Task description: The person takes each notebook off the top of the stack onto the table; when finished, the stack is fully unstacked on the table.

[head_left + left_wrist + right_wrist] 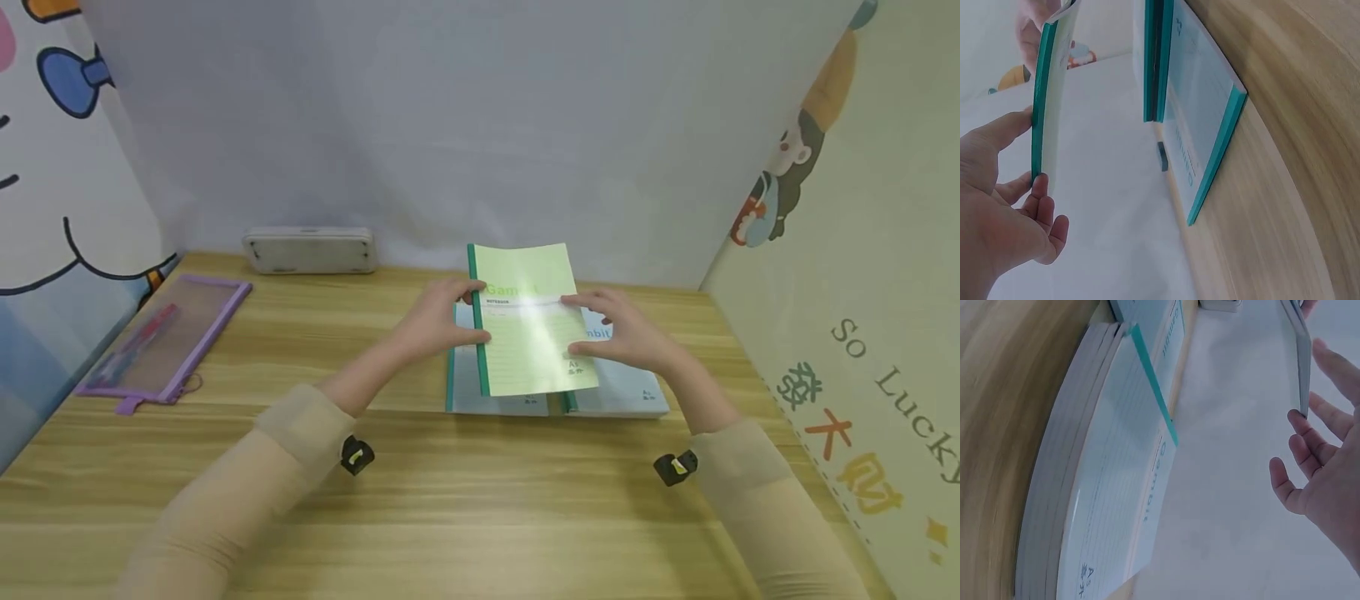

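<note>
Wooden desk (465, 500) beneath a pale backdrop: a person's left hand (438, 321) and right hand (626, 333) each grasp an edge of a green notebook (528, 321), lifted just above two blue notebook stacks (622, 392); a purple pouch (161, 342) lies far left.

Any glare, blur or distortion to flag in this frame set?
Head view: glare washes out print on the green notebook held between left hand and right hand. Left wrist view: table edge curves. Right wrist view: stacked notebooks slightly blurred.
</note>
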`<state>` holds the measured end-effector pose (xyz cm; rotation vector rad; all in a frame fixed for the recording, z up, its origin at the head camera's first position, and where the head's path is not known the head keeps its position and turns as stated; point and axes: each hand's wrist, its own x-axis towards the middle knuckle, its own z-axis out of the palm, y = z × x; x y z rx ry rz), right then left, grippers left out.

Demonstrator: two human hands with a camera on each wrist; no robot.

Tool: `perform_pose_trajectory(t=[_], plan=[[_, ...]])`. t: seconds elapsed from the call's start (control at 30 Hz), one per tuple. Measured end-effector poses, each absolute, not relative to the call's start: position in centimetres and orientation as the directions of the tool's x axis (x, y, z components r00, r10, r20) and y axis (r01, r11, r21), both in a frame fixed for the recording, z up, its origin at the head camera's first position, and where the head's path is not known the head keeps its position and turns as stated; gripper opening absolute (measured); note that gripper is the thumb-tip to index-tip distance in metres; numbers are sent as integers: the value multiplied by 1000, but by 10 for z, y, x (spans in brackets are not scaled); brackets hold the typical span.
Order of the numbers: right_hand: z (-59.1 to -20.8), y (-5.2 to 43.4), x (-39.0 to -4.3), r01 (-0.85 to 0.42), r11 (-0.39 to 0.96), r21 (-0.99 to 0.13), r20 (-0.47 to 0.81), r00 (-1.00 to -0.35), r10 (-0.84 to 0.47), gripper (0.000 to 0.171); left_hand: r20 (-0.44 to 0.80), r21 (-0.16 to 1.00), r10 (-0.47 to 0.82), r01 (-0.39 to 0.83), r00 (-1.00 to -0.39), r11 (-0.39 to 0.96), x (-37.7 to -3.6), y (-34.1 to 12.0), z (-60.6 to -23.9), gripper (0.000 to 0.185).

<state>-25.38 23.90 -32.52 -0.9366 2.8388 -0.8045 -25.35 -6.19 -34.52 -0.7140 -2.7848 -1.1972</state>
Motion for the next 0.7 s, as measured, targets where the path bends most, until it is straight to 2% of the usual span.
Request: perform_pose_trajectory(t=[0.47, 0.7], plan=[[-324, 192, -252, -613, 622, -488, 149, -760, -633, 71, 170, 722, 365, 368, -915, 586, -247, -125, -336, 69], [-332, 168, -252, -593, 575, -563, 158, -761, -629, 69, 127, 731, 357, 331, -926, 597, -246, -151, -342, 72]])
